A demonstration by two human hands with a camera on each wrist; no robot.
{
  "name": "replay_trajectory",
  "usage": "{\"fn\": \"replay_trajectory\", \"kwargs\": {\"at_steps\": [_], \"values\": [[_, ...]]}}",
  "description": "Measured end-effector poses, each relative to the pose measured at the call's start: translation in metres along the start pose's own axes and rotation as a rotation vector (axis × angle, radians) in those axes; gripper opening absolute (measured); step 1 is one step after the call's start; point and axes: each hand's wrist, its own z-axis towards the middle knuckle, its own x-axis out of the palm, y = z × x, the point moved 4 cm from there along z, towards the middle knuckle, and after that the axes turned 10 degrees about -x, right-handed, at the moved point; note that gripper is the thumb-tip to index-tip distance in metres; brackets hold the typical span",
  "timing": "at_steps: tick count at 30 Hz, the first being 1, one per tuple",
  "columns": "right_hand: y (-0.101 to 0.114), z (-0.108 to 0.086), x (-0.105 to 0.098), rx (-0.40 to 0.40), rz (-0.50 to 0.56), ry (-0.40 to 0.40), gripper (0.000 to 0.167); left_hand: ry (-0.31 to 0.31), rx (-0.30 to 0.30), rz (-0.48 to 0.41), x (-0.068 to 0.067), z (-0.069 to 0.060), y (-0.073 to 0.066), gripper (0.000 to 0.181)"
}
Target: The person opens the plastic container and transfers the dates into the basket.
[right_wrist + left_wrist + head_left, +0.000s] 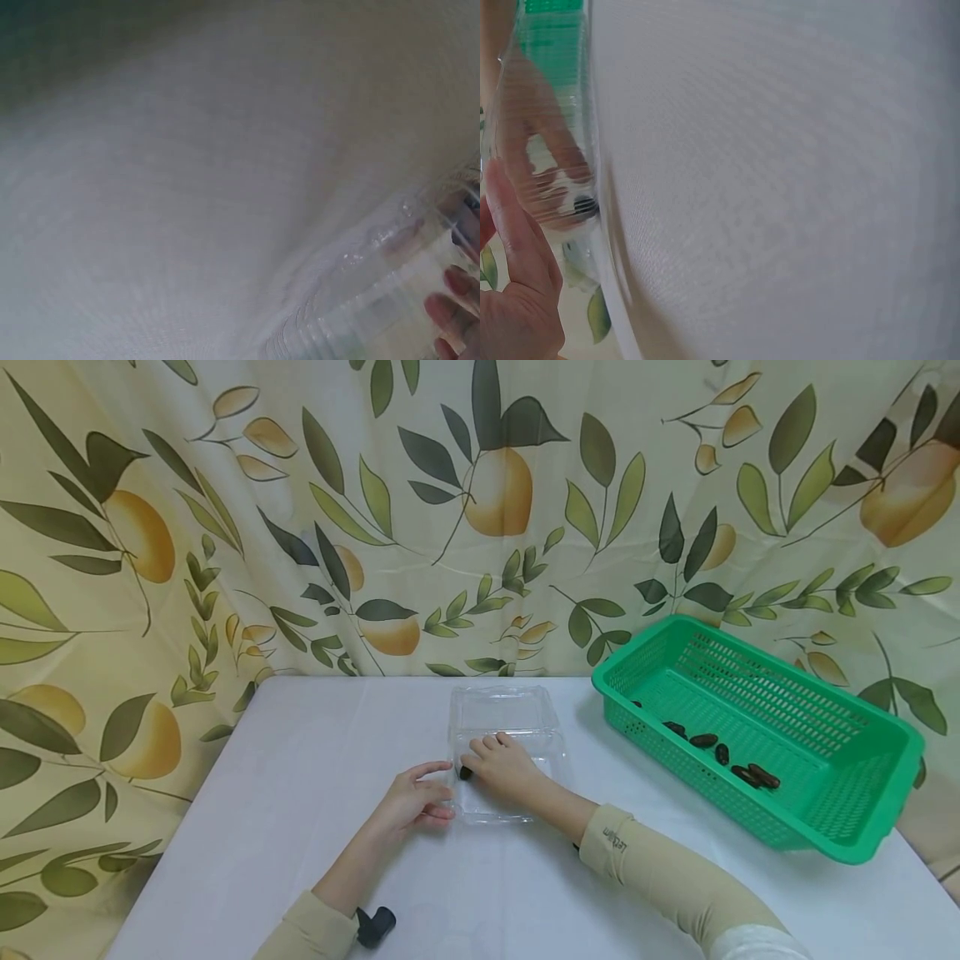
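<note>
In the head view a clear plastic clamshell box (480, 810) lies with its lid (504, 708) folded back, away from me. My right hand (510, 768) reaches down into the base, and its fingertips pinch a dark brown date (465, 772) near the left wall. Through the ribbed wall, the left wrist view shows the same date (585, 206) low at the fingertips. My left hand (411, 803) stands at the box's left side, its fingers loosely extended and touching the edge. The right wrist view catches only part of the box wall (375, 300) and some fingers.
A green perforated basket (750, 802) stands to the right, with several dates (703, 741) along its near side. White cloth (315, 760) covers the table. A fruit-patterned curtain (420, 568) hangs behind. A black wrist mount (377, 927) shows by the left sleeve.
</note>
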Motion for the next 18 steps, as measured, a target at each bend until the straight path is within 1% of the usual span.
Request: {"fn": "replay_trajectory", "kwargs": {"at_steps": [4, 12, 18], "values": [[0.0002, -0.0004, -0.0001, 0.000, -0.001, 0.005, 0.018, 0.005, 0.000, 0.003, 0.0003, -0.0007, -0.0003, 0.050], [0.0006, -0.0003, 0.0049, -0.003, -0.026, 0.053, 0.010, 0.036, -0.003, 0.008, 0.0003, -0.0037, -0.0035, 0.051], [0.0008, 0.0006, 0.0056, -0.003, -0.034, 0.062, 0.011, 0.025, -0.002, 0.000, 0.0002, -0.0016, -0.0014, 0.052]]}}
